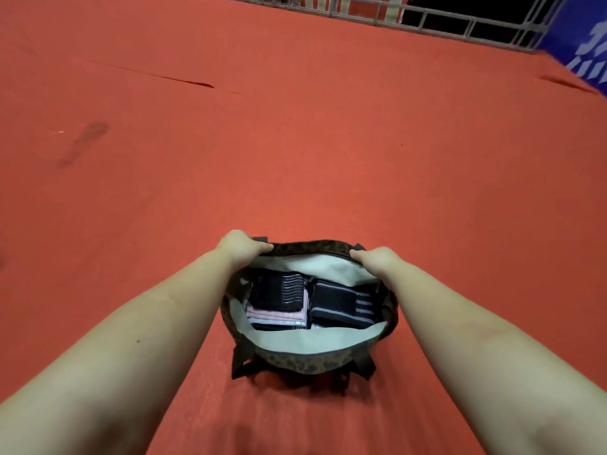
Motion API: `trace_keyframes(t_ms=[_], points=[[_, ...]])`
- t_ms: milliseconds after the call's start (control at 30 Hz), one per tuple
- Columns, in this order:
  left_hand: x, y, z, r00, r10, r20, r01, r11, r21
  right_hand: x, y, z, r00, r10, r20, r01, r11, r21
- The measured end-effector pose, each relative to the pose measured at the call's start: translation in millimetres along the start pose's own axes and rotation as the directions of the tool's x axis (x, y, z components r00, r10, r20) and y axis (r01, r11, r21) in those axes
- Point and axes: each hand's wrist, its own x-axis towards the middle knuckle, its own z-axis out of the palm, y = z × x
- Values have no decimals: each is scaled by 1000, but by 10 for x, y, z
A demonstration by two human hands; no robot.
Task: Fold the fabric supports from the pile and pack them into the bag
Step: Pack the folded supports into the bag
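On the red floor [295,142], just in front of the person, the bag [312,362] is standing open-mouthed. Both hands are gripping its far rim, the left hand [241,246] at the left end, the right hand [374,257] at the right, equally near. Inside, the folded fabric supports [279,300] are lying flat in two side-by-side stacks, black striped pieces on top, pink beneath.

Both bare forearms extend forward, converging slightly. Left hand [241,246] is curled at the far left rim of the bag [295,351], gripping it. Right hand [374,257] is curled at the far right rim, likewise gripping. Fingers mostly hidden behind knuckles.
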Motion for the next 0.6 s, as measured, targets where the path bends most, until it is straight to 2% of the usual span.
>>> trace_keyframes(t_ms=[167, 300, 467, 600], points=[[-27, 53, -71, 999, 20, -27, -27, 951, -308, 10, -211, 6, 998, -51, 46, 37, 965, 259], [-195, 111, -194, 998, 56, -11, -54, 871, -488, -182, -333, -132, 981, -189, 52, 165, 940, 298], [-497, 168, -360, 987, 153, -55, -160, 852, -498, -563, -353, -349, 946, -322, 45, 263, 840, 475], [-805, 155, -462, 972, 225, -70, -227, 813, -536, -926, -226, -461, 910, -414, 6, 365, 809, 461]])
